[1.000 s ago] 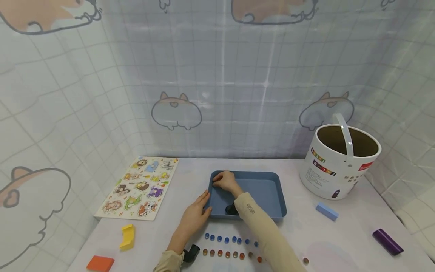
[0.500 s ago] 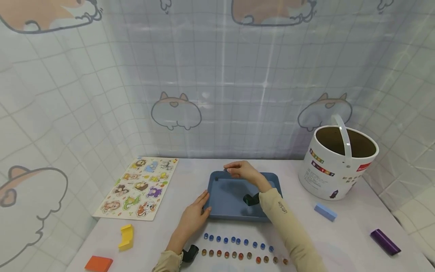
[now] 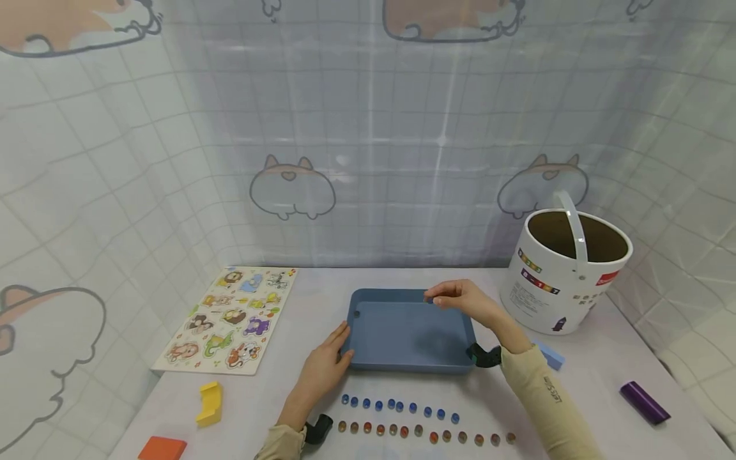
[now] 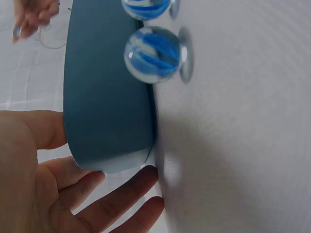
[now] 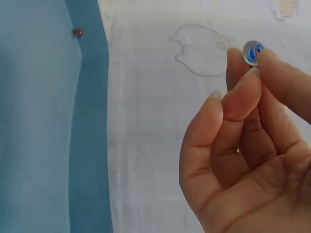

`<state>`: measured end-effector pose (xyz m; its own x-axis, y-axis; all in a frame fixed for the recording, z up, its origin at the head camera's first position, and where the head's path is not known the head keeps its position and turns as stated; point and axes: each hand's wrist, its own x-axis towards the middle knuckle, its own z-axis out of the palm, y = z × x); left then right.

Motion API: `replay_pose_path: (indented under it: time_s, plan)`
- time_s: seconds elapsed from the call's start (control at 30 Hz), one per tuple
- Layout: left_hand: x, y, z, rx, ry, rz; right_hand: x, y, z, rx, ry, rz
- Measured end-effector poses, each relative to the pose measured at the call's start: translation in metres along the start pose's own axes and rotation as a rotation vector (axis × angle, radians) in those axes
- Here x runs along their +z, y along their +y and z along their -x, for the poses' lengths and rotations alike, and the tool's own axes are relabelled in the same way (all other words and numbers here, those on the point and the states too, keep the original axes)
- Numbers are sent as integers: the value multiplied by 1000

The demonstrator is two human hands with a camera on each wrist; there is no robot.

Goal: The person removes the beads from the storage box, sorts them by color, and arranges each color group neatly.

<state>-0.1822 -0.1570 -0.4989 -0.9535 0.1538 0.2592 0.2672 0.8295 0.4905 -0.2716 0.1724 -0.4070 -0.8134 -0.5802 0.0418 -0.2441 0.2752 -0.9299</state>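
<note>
My right hand is raised over the back right part of a blue-grey tray. Between thumb and fingertips it pinches a clear glass marble with a blue swirl. A reddish-brown marble lies inside the tray at the back left. My left hand rests against the tray's left front corner. In the left wrist view its fingers reach along the side wall, spread and fairly straight. In front of the tray lie a row of blue marbles and a row of brown and red marbles.
A white bucket with a handle stands at the back right, near a light blue block and a purple block. On the left lie an animal puzzle board, a yellow block and an orange block.
My right hand has moved from the tray's back left corner to its right side, carrying the blue marble. The brown marble inside the tray has shifted slightly forward. My left hand has stayed put.
</note>
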Motion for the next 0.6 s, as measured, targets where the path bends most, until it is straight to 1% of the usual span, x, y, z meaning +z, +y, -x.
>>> replay_pose_path:
  time_s: [0.17, 0.3, 0.47, 0.6]
  plan:
    - [-2, 0, 1, -1, -2, 2, -4, 14, 40, -24, -8, -26]
    - [-2, 0, 2, -9, -8, 6, -1, 22, 69, -23, -57, -49]
    - [-4, 2, 2, 2, 2, 13, 2, 24, 90, -42, -141, -64]
    - [-6, 3, 0, 14, -4, 15, 6, 30, 102, 4, -179, -94]
